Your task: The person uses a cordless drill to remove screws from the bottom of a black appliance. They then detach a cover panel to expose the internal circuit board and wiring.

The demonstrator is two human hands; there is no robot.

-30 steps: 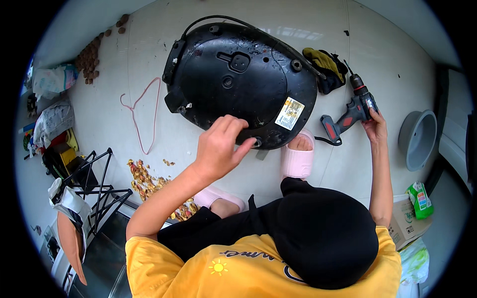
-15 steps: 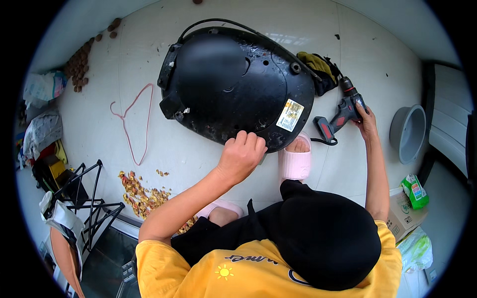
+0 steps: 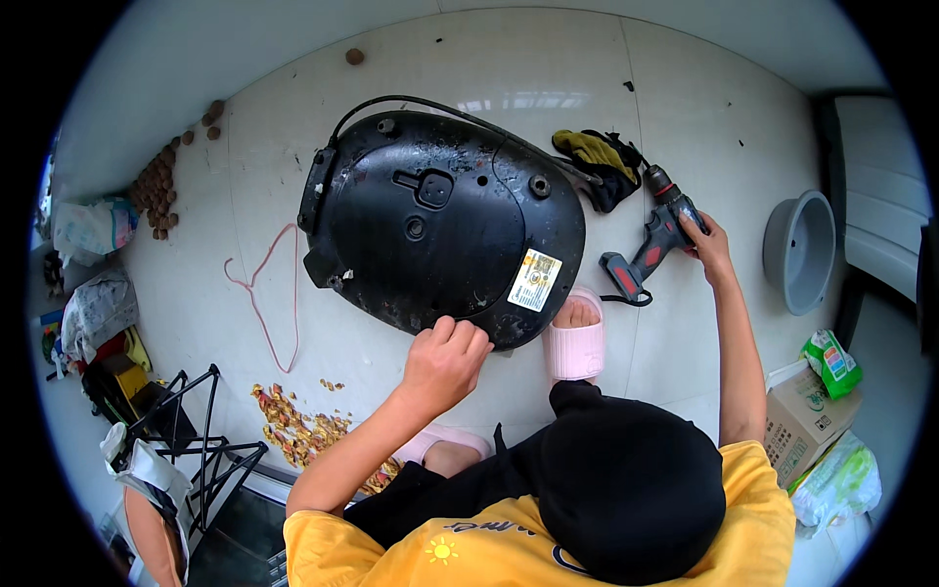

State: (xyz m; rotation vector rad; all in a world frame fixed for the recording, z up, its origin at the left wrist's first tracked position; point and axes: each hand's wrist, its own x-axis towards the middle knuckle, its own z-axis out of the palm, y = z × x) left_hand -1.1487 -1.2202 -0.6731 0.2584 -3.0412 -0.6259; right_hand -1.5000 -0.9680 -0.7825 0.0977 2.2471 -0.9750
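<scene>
Two hands are set to separate things. The left hand point(image 3: 445, 364) is at the near edge of the black appliance point(image 3: 391, 274), fingers curled in against it; whether they grip it or merely steady it, I cannot tell. The appliance lies base-up on the floor point(image 3: 665, 342), which turns its feet point(image 3: 540, 186) and label point(image 3: 535, 281) upward, within easy reach. Its cord point(image 3: 430, 100) runs round the far side, leaving most of the base uncovered. On the right, the right hand point(image 3: 706, 249) has its fingers closed around the rear of the drill point(image 3: 665, 233), nose pointing far and left towards a cloth point(image 3: 597, 157); held apart from the appliance, it probably leaves the left hand room.
</scene>
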